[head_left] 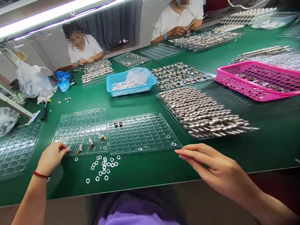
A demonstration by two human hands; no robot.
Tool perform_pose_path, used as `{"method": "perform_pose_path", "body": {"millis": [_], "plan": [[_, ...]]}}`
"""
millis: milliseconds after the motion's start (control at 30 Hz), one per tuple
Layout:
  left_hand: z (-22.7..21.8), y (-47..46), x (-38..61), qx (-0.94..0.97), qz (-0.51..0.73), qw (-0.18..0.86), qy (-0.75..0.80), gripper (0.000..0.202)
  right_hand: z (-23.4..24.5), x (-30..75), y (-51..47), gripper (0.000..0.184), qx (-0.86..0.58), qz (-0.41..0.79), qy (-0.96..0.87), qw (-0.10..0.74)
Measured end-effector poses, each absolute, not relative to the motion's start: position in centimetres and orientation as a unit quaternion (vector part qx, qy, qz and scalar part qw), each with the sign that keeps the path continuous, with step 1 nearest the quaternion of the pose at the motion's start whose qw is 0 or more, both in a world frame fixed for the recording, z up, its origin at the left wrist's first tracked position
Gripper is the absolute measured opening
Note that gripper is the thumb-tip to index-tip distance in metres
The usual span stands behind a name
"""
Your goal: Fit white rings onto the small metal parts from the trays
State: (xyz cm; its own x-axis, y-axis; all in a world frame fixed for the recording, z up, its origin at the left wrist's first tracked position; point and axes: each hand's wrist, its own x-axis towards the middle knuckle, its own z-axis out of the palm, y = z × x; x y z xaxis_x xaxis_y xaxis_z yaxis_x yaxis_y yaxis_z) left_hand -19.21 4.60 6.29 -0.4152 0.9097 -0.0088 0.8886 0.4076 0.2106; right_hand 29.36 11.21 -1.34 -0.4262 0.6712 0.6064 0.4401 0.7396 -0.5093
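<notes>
My left hand [52, 157] rests on the green table [145, 170], fingers curled in a pinch at the near edge of a clear plastic grid tray [81, 131]; what it pinches is too small to name. That tray holds a few small parts [90, 143]. Several small white rings [103, 165] lie loose on the table just right of this hand. My right hand [211, 167] lies with fingers stretched out and together, holding nothing, its fingertips near the front right corner of a second clear grid tray [142, 132], which holds a few dark parts [118, 123] and rings.
A tray heaped with metal pins [203, 114] sits right of centre. Behind are a blue basket [131, 82] with a plastic bag, a pink basket [260, 79], more filled trays and another clear tray [16, 150] at left. Two other people work at the far side.
</notes>
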Motion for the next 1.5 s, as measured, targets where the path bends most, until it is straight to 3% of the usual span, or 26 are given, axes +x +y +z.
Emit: {"method": "perform_pose_path", "body": {"millis": [167, 267, 367, 500, 600, 700, 833, 900, 967, 1067, 1200, 1367, 1500], "plan": [[6.8, 3.9, -18.1, 0.576, 0.114, 0.019, 0.809, 0.023, -0.7, 27.3, 10.6, 0.023, -0.312, 0.188, -0.82, 0.442], [6.7, 3.5, -14.2, 0.648, 0.167, 0.026, 0.743, 0.027, 0.2, 23.8, 9.7, 0.021, -0.29, 0.302, -0.787, 0.452], [5.9, 3.1, -8.8, 0.758, 0.193, 0.065, 0.62, 0.026, 1.0, 19.8, 9.0, 0.015, -0.261, 0.507, -0.718, 0.4], [4.5, 3.1, -4.0, 0.879, 0.256, -0.015, 0.402, 0.027, 0.8, 16.5, 9.3, 0.037, -0.191, 0.771, -0.559, 0.239], [3.5, 3.1, -3.1, 0.869, 0.3, 0.01, 0.393, 0.026, 0.0, 16.1, 9.6, 0.042, -0.17, 0.842, -0.473, 0.197], [2.6, 2.5, -2.5, 0.78, 0.397, 0.081, 0.477, 0.021, -0.6, 16.5, 9.3, 0.035, -0.191, 0.862, -0.412, 0.227], [1.9, 1.1, -0.7, 0.581, 0.439, 0.352, 0.588, 0.003, -0.9, 16.7, 8.2, 0.029, -0.202, 0.853, -0.369, 0.309], [1.7, 0.6, 0.1, 0.508, 0.421, 0.468, 0.588, 0.012, -1.0, 16.6, 7.5, 0.028, -0.204, 0.839, -0.375, 0.338], [1.6, 0.4, 0.6, 0.465, 0.424, 0.506, 0.59, 0.016, -1.1, 16.5, 7.0, 0.028, -0.214, 0.812, -0.404, 0.362], [1.8, 0.3, 0.8, 0.479, 0.434, 0.469, 0.603, 0.015, -1.0, 16.8, 6.5, 0.022, -0.247, 0.715, -0.508, 0.413], [2.1, 0.1, 0.6, 0.584, 0.425, 0.32, 0.613, 0.004, -0.4, 17.5, 6.3, 0.006, -0.249, 0.488, -0.699, 0.459], [1.7, -0.4, 0.6, 0.693, 0.41, 0.093, 0.585, 0.007, 0.1, 17.6, 5.7, 0.012, -0.262, 0.3, -0.806, 0.437], [1.3, -0.7, 0.6, 0.716, 0.392, 0.035, 0.577, 0.006, -0.1, 17.3, 5.5, 0.01, -0.273, 0.211, -0.831, 0.437]]}}
